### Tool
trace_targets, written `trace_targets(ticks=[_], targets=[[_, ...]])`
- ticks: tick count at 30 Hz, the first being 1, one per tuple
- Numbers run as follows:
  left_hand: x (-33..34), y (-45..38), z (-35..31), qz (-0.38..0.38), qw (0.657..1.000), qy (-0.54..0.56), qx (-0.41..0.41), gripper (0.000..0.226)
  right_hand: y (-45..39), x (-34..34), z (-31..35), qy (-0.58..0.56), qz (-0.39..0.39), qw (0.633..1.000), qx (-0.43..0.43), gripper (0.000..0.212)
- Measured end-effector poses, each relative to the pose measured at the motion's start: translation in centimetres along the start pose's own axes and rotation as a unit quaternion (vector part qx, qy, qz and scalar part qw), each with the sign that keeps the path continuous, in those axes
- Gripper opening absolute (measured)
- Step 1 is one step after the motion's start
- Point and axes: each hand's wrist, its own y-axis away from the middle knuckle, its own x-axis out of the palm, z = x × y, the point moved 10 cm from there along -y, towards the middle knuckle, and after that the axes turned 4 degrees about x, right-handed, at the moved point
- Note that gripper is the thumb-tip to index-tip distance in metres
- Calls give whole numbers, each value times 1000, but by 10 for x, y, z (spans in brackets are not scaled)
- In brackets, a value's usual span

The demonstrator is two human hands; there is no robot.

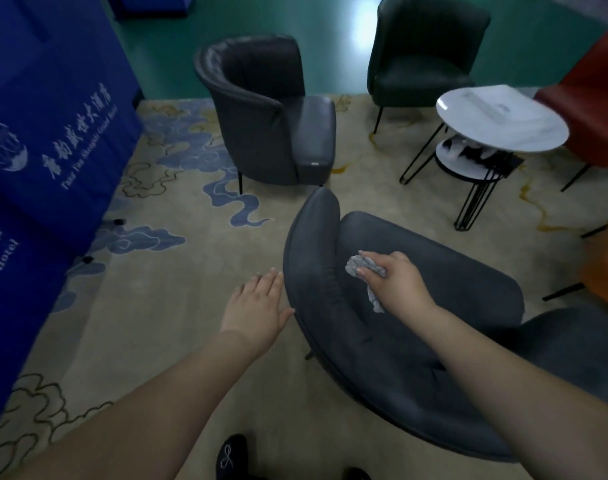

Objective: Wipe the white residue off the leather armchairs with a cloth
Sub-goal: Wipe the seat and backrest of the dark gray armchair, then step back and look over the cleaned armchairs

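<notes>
Hidden: white residue is not showing clearly on the near armchair [417, 341]; the right palm is covering part of the cloth [365, 268].
Cut off: two orange-red chairs [586, 98] are running off the right edge — shapes hard to make out.
Armchairs: three dark ones — near, a grey one [261, 109] beyond, a third [424, 46] farther back.
Tables: two round white ones [500, 116], nesting.
Around: blue cloth with hotel lettering [53, 133] is hanging at left; patterned carpet [178, 258] is lying underneath.
Right hand [396, 282]: fingers are curling round the grey cloth, pressing it on the near seat.
Left hand [257, 306]: fingers are lying straight, just beside the backrest's outer side.
</notes>
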Motion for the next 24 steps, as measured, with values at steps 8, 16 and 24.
trace_targets(ticks=[8, 16, 24], targets=[[-34, -34, 100, -9, 998, -41, 52, 72, -24, 39, 78, -84, -60, 994, 29, 30], [-49, -69, 168, -7, 995, -51, 89, 69, -48, 69, 116, -67, -123, 988, 71, 33], [-60, -155, 186, -14, 993, -21, 119, 69, -111, 69, 120, -78, -144, 983, 88, 33]])
